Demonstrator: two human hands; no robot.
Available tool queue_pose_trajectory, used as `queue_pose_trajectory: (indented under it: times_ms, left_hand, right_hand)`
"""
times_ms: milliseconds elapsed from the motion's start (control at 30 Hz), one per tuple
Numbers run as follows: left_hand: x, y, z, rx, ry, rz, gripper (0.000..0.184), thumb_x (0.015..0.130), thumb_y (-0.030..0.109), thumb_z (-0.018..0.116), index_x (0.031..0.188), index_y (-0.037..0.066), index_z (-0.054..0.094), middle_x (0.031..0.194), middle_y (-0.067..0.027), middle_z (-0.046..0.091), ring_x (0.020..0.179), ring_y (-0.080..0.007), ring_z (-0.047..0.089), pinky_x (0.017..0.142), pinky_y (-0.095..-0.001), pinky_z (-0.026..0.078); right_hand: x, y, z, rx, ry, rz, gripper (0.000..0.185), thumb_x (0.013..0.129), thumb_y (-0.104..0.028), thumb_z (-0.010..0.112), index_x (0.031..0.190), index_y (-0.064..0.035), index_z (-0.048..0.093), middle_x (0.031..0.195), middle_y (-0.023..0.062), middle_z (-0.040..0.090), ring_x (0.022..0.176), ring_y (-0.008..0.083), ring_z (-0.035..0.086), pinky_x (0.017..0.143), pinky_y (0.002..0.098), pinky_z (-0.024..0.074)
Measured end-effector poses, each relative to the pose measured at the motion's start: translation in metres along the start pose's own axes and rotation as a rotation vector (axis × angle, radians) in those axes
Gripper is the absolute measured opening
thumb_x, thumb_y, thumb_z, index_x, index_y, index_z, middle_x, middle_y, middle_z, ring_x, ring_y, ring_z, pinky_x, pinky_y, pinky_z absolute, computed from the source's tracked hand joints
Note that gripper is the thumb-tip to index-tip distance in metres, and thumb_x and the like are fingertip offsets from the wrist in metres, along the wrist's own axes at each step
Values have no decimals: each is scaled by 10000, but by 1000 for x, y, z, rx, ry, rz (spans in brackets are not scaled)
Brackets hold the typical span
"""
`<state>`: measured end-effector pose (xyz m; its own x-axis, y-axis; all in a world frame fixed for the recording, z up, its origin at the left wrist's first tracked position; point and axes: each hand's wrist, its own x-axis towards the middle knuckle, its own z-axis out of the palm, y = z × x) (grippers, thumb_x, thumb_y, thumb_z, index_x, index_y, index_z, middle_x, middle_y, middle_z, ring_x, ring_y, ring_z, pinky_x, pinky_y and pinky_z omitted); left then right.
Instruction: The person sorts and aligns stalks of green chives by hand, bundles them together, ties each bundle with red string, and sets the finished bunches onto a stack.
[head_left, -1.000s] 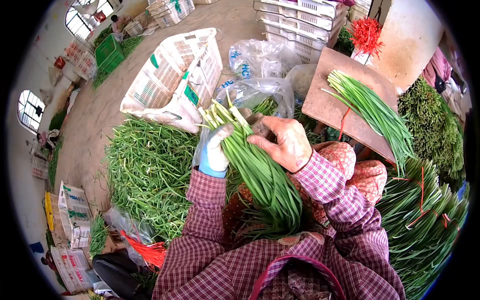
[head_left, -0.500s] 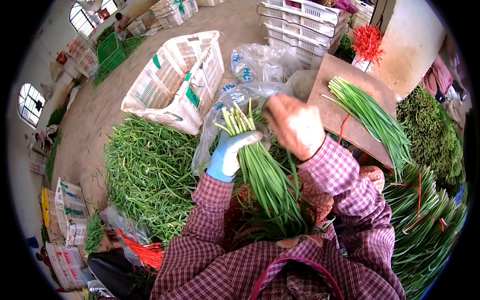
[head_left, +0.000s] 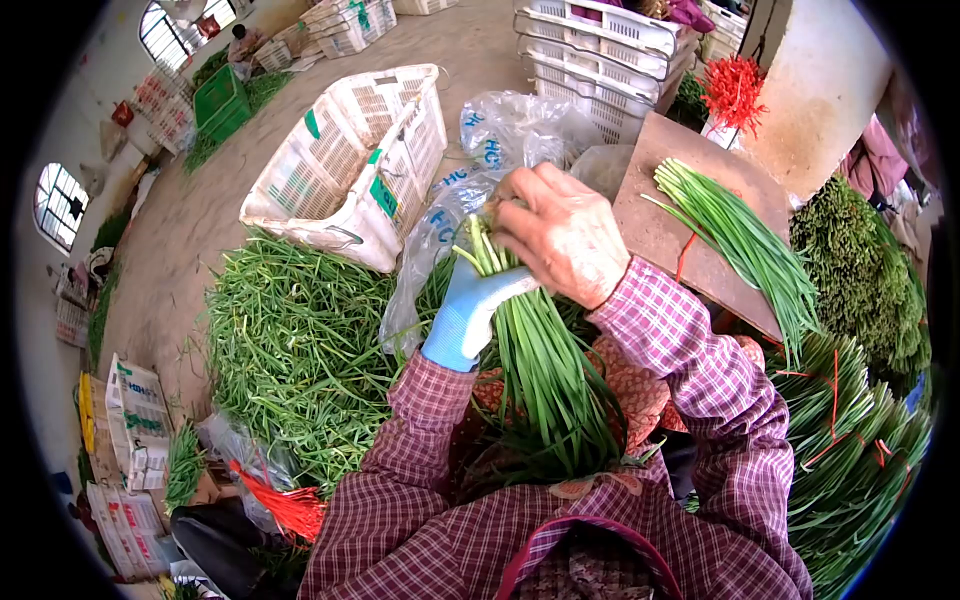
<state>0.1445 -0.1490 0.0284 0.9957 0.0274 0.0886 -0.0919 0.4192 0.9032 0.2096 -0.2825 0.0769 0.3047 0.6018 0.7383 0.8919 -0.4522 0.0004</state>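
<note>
My left hand [head_left: 475, 308], in a blue-and-white glove, is wrapped round a bunch of garlic chives [head_left: 550, 370] just below its pale stem ends. The long green leaves hang down towards my lap. Bare, my right hand [head_left: 562, 232] is at the cut ends, its fingers curled in. Whatever those fingers pinch is hidden. Another bunch of garlic chives [head_left: 735, 235] lies to the right on a brown board [head_left: 640, 205], across a red tie.
A big heap of loose greens [head_left: 300, 350] lies at left, below a white plastic crate [head_left: 345, 215]. Clear plastic bags [head_left: 520, 125] sit beyond my hands. Tied bunches [head_left: 850, 450] are piled at right; red ties [head_left: 290, 505] lie at lower left. Crates [head_left: 590, 75] stand stacked behind.
My right hand has come left and in against the stem ends, its fingers now curled there. The left hand and its bunch have shifted slightly right.
</note>
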Motion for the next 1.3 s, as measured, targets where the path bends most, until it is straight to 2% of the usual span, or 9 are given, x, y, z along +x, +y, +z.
queue_pose_trajectory:
  times_ms: [167,300,433,633,733,833,933,1033,1300]
  left_hand:
    - [-8,9,3,-86,-31,-187,513,764,10,658,1237,-24,462,847,-95,612,716,-233,656,613,-332,559]
    - [-6,9,5,-144,-112,-124,568,759,53,670,1274,-12,439,836,-97,605,701,-241,649,605,-343,552]
    - [3,-9,-8,-127,-205,-250,428,765,119,686,1143,-15,537,862,-103,630,786,-228,653,695,-346,551]
    - [2,-29,-25,-11,-292,-181,533,878,169,615,1344,18,406,1256,-109,534,1121,-216,566,907,-351,505]
    - [0,-40,-36,-12,-356,-177,407,864,185,646,1227,29,546,1183,-89,585,1097,-190,575,909,-348,492]
    - [0,-48,-34,-98,-217,-204,499,816,241,705,1241,42,536,1164,-78,601,1094,-175,571,892,-352,492]
    - [13,-53,-40,-89,-427,-111,630,754,292,761,1279,52,508,1161,-81,617,1102,-187,570,903,-357,483]
    - [15,-48,-29,-303,-705,-104,654,711,303,797,1263,66,540,1151,-82,633,1116,-203,564,933,-364,463]
    - [-18,-81,-26,-192,-410,-166,356,735,148,753,1061,38,662,1052,-56,655,1085,-177,561,946,-334,442]
  right_hand:
    - [-3,64,-14,-310,19,212,81,741,-126,665,790,-78,622,896,67,571,842,228,575,701,346,531]
    - [-14,73,-22,-328,-383,568,432,884,-413,581,1126,-58,621,1021,119,614,962,279,600,834,394,513]
    - [-7,43,-6,875,-397,518,792,894,-502,552,1456,-35,247,1342,224,485,1231,309,486,1015,388,414]
    - [15,2,7,515,-347,70,511,862,-395,609,1204,-20,554,1055,206,620,949,394,605,805,453,496]
    - [15,-6,-1,453,-437,77,393,836,-263,642,1178,-77,588,975,150,657,872,358,628,741,431,506]
    - [14,-4,-1,481,-378,2,297,832,-200,626,1095,-61,624,892,129,654,815,334,632,697,417,510]
    - [13,1,-7,488,-361,-90,161,784,-153,622,897,-39,624,815,119,618,764,329,619,629,424,494]
    - [9,0,-17,490,-362,-136,117,781,-139,614,841,-40,632,785,105,605,758,310,616,629,414,498]
    - [-13,-5,-13,358,-399,-187,232,861,-308,583,899,-87,642,899,71,628,966,283,591,840,442,466]
